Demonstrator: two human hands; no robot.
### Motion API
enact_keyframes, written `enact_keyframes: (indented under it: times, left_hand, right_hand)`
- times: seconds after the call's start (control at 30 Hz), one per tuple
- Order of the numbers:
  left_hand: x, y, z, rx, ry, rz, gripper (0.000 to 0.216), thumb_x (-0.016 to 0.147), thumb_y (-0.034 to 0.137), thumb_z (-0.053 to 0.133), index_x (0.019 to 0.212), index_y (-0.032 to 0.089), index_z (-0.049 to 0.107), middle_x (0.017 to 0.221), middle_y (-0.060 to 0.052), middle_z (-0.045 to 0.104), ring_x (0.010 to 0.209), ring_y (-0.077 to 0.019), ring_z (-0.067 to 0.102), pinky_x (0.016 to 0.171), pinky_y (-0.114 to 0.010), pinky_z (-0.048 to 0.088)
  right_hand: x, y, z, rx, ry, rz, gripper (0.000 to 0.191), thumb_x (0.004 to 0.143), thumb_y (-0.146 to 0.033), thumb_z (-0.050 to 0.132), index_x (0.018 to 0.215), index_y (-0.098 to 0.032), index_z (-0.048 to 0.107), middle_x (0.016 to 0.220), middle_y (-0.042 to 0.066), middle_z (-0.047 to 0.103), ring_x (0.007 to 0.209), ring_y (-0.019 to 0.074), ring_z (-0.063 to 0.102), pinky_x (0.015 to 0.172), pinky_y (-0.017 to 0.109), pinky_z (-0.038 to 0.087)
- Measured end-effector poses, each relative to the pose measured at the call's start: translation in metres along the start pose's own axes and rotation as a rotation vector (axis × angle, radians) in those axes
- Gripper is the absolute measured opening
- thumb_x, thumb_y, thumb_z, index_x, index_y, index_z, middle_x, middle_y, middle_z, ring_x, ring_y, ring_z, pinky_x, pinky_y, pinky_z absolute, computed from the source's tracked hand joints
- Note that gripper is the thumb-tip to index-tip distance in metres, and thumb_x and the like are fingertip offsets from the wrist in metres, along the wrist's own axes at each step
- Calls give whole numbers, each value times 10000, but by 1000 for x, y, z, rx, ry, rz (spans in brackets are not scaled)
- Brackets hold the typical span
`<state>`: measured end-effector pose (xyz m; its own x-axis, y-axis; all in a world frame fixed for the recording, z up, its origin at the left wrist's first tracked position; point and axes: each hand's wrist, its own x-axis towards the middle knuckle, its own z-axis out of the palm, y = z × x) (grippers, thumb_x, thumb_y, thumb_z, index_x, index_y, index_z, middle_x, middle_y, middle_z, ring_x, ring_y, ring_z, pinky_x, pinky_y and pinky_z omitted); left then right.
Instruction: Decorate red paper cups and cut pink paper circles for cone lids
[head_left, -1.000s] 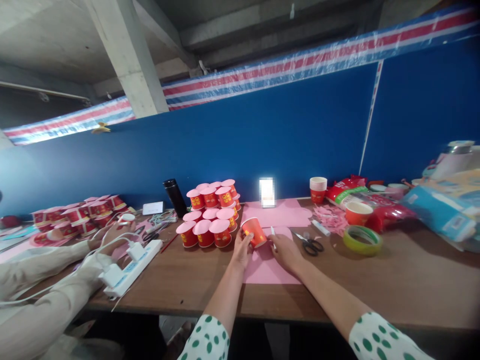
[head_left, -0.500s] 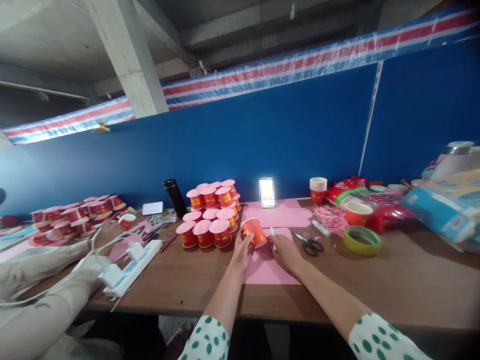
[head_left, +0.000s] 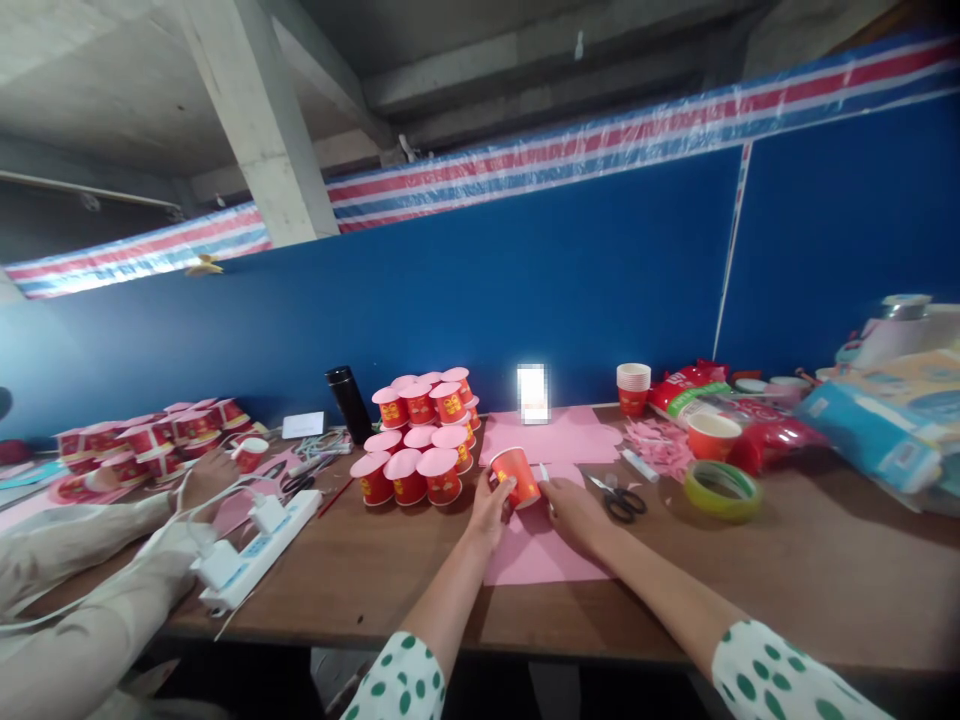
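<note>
My left hand [head_left: 489, 508] grips a red paper cup [head_left: 516, 474], held upside down and tilted over a pink paper sheet [head_left: 536, 553] on the wooden table [head_left: 787, 590]. My right hand [head_left: 568, 510] rests on the same sheet just right of the cup, fingers closed around a thin white pen [head_left: 544, 472] whose tip sticks up beside the cup. A stacked pile of red cups with pink tops [head_left: 420, 438] stands just left of my left hand.
Black scissors [head_left: 616, 499] and a green tape roll [head_left: 721, 489] lie to the right, with cup stacks, red bags and a blue box further right. A white power strip [head_left: 251, 549] lies at the left, where another person's hands [head_left: 206, 473] work beside more cups.
The cup and both my hands have stayed on the pink sheet; the view has tilted up slightly. The other person's hand at the left has drawn back toward their cups.
</note>
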<state>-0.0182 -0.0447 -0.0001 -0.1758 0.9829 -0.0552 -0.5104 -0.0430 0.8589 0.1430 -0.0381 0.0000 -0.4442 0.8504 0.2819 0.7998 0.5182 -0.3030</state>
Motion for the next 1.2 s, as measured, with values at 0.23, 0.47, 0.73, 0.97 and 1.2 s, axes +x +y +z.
enact_keyframes:
  times: [0.23, 0.47, 0.73, 0.97, 1.2]
  left_hand:
    - [-1, 1, 0, 5, -13, -48, 620, 563, 250, 814, 1081, 220, 475, 958, -43, 613, 704, -141, 642, 598, -255, 503]
    - [0, -1, -2, -9, -36, -44, 620, 571, 251, 810, 1091, 223, 474, 921, -40, 623, 696, -143, 644, 596, -255, 506]
    - [-3, -2, -3, -36, -69, -38, 584, 580, 259, 809, 1064, 194, 488, 829, -20, 621, 614, -97, 595, 543, -205, 464]
    - [-5, 0, -4, 4, -115, -15, 509, 622, 283, 772, 1044, 206, 498, 827, -10, 633, 626, -121, 609, 540, -234, 477]
    - [-6, 2, -2, -27, -112, -13, 480, 624, 280, 757, 1022, 189, 504, 791, -1, 635, 625, -126, 610, 526, -225, 463]
  right_hand:
    - [-4, 4, -4, 135, 5, -20, 327, 777, -89, 473, 1050, -184, 626, 987, 110, 653, 944, 215, 590, 823, 298, 412]
    - [-18, 23, -13, 533, 157, -54, 190, 783, -232, 565, 949, -223, 658, 985, 65, 684, 939, 218, 610, 865, 358, 449]
    - [12, 37, -81, 1194, 602, 171, 392, 921, -536, 334, 1053, -241, 555, 905, 33, 711, 772, 126, 672, 626, 245, 544]
    - [23, 25, -169, 2520, 795, -35, 390, 989, -347, 269, 942, -224, 636, 688, -31, 687, 625, 50, 649, 507, 122, 504]
    - [17, 7, -195, 3526, 72, -947, 276, 798, -137, 593, 1031, -264, 669, 936, -28, 719, 805, 87, 655, 634, 164, 519]
